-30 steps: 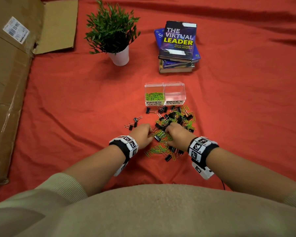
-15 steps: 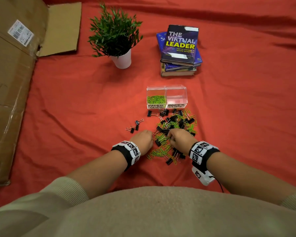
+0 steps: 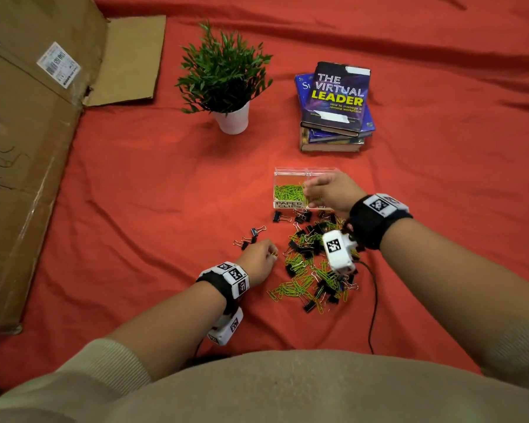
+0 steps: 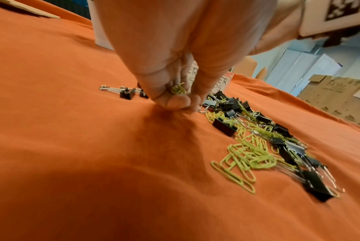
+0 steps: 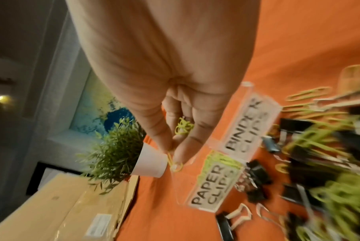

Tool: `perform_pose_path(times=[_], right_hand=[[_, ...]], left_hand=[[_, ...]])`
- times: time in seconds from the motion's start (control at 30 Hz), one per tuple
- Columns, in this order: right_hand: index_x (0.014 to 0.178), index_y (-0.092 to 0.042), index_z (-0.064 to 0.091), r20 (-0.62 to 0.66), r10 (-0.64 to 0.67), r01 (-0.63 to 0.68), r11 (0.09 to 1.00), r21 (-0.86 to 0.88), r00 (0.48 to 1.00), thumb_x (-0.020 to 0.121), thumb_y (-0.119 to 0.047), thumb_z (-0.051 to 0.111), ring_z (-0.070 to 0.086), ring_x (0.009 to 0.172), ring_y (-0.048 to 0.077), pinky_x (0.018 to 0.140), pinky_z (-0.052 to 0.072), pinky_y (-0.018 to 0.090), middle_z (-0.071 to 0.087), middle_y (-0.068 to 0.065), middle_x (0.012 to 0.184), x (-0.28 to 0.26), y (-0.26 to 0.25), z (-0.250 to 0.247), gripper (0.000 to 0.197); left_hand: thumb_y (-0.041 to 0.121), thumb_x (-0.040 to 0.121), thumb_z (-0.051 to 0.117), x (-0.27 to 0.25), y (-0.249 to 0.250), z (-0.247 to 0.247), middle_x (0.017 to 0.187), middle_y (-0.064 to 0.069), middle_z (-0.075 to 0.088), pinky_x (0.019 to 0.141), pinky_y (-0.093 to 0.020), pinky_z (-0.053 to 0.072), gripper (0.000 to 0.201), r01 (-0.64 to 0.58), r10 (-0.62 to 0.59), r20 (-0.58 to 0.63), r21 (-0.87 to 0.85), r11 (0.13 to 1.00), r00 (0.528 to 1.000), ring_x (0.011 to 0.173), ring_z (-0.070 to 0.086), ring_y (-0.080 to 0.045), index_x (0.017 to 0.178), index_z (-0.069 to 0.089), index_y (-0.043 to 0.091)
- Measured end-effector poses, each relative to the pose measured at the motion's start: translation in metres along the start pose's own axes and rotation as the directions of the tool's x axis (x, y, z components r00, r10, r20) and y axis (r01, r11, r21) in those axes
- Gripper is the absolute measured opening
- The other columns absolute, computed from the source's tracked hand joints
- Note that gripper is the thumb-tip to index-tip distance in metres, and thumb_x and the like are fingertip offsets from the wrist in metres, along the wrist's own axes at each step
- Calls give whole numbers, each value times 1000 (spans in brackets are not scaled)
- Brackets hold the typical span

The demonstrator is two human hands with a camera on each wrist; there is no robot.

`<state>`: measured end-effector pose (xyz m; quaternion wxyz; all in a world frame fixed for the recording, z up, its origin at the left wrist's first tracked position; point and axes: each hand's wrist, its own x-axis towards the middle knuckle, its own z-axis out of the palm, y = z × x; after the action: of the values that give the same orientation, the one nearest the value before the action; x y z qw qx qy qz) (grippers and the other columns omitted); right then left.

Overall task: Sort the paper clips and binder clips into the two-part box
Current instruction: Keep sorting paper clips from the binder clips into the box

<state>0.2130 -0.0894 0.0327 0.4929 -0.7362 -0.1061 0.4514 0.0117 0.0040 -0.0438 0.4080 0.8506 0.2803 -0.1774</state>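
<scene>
A clear two-part box (image 3: 289, 173) stands on the red cloth; its left part, labelled PAPER CLIPS (image 5: 211, 185), holds green paper clips (image 3: 288, 192). My right hand (image 3: 326, 190) hovers over the box and holds several green paper clips (image 5: 184, 127) in curled fingers. The left hand (image 3: 261, 257) rests on the cloth left of the mixed pile (image 3: 315, 267) of green paper clips and black binder clips, its fingertips pinching green paper clips (image 4: 178, 89). The BINDER CLIPS part (image 5: 247, 130) is largely hidden by my right hand in the head view.
A potted plant (image 3: 223, 80) and a stack of books (image 3: 336, 108) stand behind the box. Flattened cardboard (image 3: 28, 148) lies along the left. A few binder clips (image 3: 251, 236) lie apart, left of the pile. A cable (image 3: 374, 306) trails from the right wrist.
My right hand has lifted from the pile with paper clips and moved forward over the box. The left hand has stayed by the pile's left edge.
</scene>
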Motion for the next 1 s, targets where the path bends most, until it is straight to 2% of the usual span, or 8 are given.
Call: perform_pose_path(times=[0.13, 0.27, 0.4, 0.57, 0.63, 0.73, 0.9, 1.0], right_hand=[[98, -7, 66, -132, -197, 112, 872, -477, 971, 89, -6, 59, 62, 74, 17, 62, 54, 23, 66, 8, 91, 31, -17, 26, 11], [105, -9, 66, -2, -266, 171, 626, -761, 964, 89, -1, 48, 63, 98, 26, 84, 50, 33, 67, 11, 108, 42, -12, 43, 25], [112, -8, 64, 59, -283, 217, 568, -794, 957, 84, 1, 47, 60, 107, 28, 90, 47, 31, 65, 13, 115, 35, -7, 35, 34], [99, -8, 67, -10, -347, 232, 648, -725, 938, 86, -4, 50, 64, 89, 22, 82, 53, 33, 68, 8, 99, 0, 12, 15, 22], [97, -12, 68, 80, -265, 232, 612, -756, 961, 87, -7, 50, 64, 86, 20, 82, 55, 35, 68, 5, 98, -17, 32, 13, 21], [107, -14, 68, 274, -152, 313, 463, -829, 950, 86, -8, 50, 57, 102, 22, 86, 49, 34, 62, 7, 109, -35, 63, 19, 28], [117, -21, 60, 250, -161, 292, 360, -886, 955, 89, -17, 52, 46, 114, 24, 79, 51, 40, 52, 6, 113, -41, 88, 23, 29], [112, -17, 60, 188, -175, 242, 383, -892, 967, 86, -16, 51, 49, 110, 26, 81, 51, 41, 54, 6, 108, -39, 90, 15, 27]], left_hand=[[13, 94, 48, 3, 2, -10, 99, -10, 65, 77, -27, 44, 19, -4, 4, -11, 23, 1000, 1000, 90, 61, -25, 107, 61, 10], [11, 94, 47, 10, 19, -33, 108, -12, 66, 81, -26, 42, 19, -47, 50, -52, 58, 997, 997, 102, 60, -27, 103, 63, 5], [8, 93, 46, 32, 45, -62, 107, -15, 66, 84, -30, 44, 22, -106, 119, -105, 120, 987, 987, 101, 60, -30, 99, 66, 3], [0, 90, 41, 72, 75, -80, 117, -17, 59, 95, -34, 42, 28, -195, 233, -131, 249, 949, 964, 111, 54, -30, 109, 61, 4], [-3, 87, 41, 87, 82, -80, 118, -15, 58, 96, -35, 43, 31, -222, 263, -101, 303, 927, 959, 112, 54, -30, 110, 59, 7], [-6, 86, 45, 97, 89, -76, 122, -11, 59, 97, -36, 45, 36, -256, 295, -45, 387, 886, 954, 114, 54, -28, 116, 58, 10], [12, 85, 51, 63, 83, -52, 113, -3, 56, 98, -37, 42, 24, -320, 439, -154, 484, 815, 885, 110, 49, -22, 108, 59, 16], [24, 86, 53, 31, 67, -26, 100, 0, 54, 86, -32, 45, 11, -306, 388, -90, 464, 831, 917, 97, 49, -18, 94, 56, 17]])
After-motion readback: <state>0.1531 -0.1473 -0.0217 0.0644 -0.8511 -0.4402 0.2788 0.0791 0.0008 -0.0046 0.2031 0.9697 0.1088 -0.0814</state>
